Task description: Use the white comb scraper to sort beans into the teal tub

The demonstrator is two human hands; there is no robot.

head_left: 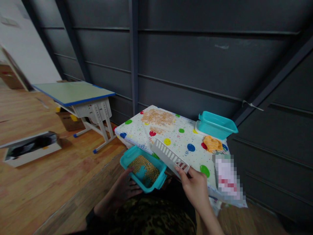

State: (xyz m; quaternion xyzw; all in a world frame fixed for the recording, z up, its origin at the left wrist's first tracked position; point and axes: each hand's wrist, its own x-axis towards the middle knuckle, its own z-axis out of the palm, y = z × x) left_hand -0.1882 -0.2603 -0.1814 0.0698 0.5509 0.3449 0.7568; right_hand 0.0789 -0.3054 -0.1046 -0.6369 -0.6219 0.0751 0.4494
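Head view: just below the centre of the frame, the left hand (124, 189) cups the underside and near wall of a teal rectangular plastic container (143, 168), fingers curled against it and the thumb lying on its near rim. The container holds a layer of small yellow-tan beans (144, 167), with bare teal bottom showing at its lower middle. It hangs off the near edge of the table, tilted, with its far rim just under the tabletop edge.

To the right of it, the right hand (195, 187) pinches the near end of a white slotted plastic tray (170, 156), thumb and fingers closed narrowly on its corner. The tray lies aslant, its far end resting on the tabletop and its near end raised above the container's right rim.

The small table (195, 156) is covered with a white cloth printed with coloured balloon dots. At the far left part of the cloth, above the centre of the frame, lies a spread patch of scattered tan beans (158, 117). At the right far corner stands a second teal plastic container (216, 124) on a white lid, and just in front of it lies a crumpled orange cloth (212, 143).

In the left of the frame stands a pale green school desk with blue edging (73, 92) on the wooden floor, and lower left lies an open white cardboard box (29, 148). A dark grey panelled wall (207, 58) fills the upper frame.
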